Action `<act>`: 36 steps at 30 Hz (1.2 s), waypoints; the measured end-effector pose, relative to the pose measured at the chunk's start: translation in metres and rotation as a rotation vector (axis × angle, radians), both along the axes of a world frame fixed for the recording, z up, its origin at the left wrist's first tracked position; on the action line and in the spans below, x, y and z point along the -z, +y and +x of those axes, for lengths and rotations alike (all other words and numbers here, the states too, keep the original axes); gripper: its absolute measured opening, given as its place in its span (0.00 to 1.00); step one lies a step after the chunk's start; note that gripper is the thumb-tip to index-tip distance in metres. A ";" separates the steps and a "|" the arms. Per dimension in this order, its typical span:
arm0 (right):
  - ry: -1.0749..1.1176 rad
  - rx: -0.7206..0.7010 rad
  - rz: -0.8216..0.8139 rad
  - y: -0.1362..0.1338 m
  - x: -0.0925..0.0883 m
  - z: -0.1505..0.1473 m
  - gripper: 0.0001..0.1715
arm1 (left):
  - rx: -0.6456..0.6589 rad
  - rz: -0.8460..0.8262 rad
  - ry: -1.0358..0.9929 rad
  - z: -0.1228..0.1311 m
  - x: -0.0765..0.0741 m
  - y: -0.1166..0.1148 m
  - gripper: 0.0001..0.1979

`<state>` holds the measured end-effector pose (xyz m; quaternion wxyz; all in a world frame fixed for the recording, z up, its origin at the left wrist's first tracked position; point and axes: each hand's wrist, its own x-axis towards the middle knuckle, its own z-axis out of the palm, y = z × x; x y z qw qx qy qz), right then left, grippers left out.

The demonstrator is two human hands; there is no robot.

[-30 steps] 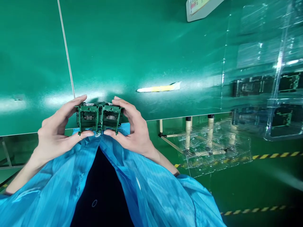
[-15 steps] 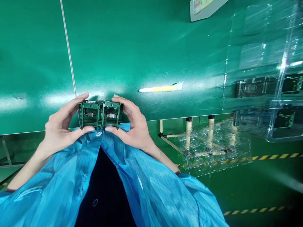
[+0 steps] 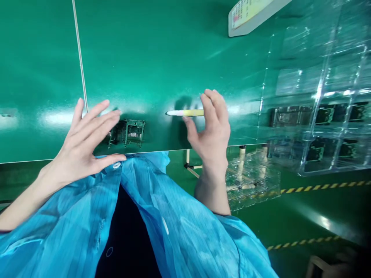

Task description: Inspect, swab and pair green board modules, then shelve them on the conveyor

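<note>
Two small green circuit-board assemblies stand side by side near the table's front edge. The right-hand circuit-board assembly [image 3: 133, 132] shows fully, while my left hand's fingers cover much of the other. My left hand [image 3: 82, 144] is open, fingers stretched out over the left assembly and the thumb along the table edge; whether it touches the assembly I cannot tell. To the right lies a slim white-and-yellow pen [image 3: 185, 112]. Over its right end is my right hand [image 3: 213, 127], thumb and fingers apart on either side, not closed on it. The fingers hide that end.
Clear plastic trays [image 3: 313, 170] holding dark and green boards stand at the right end of the green table [image 3: 150, 50]. A grey-white labelled box [image 3: 252, 19] is at the back. Below the edge are more clear trays [image 3: 255, 181] and a pipe frame [image 3: 188, 158].
Both hands have let go of the two circuit-board assemblies, which now rest on the table. My right hand has moved right to the pen. My left hand's fingers have spread. The view has shifted slightly.
</note>
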<state>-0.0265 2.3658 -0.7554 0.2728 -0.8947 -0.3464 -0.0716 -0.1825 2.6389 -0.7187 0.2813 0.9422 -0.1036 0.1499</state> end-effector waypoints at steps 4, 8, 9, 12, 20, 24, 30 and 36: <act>0.016 0.043 -0.228 -0.014 0.013 0.012 0.14 | 0.055 0.052 -0.039 0.010 0.009 -0.003 0.39; 0.051 0.038 -0.244 -0.016 0.006 0.000 0.08 | 0.023 0.038 -0.042 0.013 0.017 -0.007 0.32; 0.065 0.037 -0.222 -0.015 0.000 -0.005 0.07 | 0.013 0.031 -0.029 0.013 0.018 -0.007 0.31; 0.097 -0.026 -0.089 -0.010 -0.027 -0.023 0.06 | -0.003 0.027 0.009 0.013 0.019 -0.009 0.29; -0.091 -0.383 -0.175 0.020 -0.069 -0.051 0.15 | -0.030 0.066 0.042 0.014 0.019 -0.009 0.29; -0.224 -0.459 -0.273 0.032 -0.073 -0.052 0.15 | -0.014 0.050 0.034 0.014 0.019 -0.008 0.29; -0.258 -0.503 -0.338 0.037 -0.085 -0.051 0.19 | -0.019 0.036 0.060 0.014 0.020 -0.007 0.27; -0.249 -0.511 -0.360 0.038 -0.087 -0.051 0.19 | -0.031 0.034 0.089 0.014 0.022 -0.007 0.27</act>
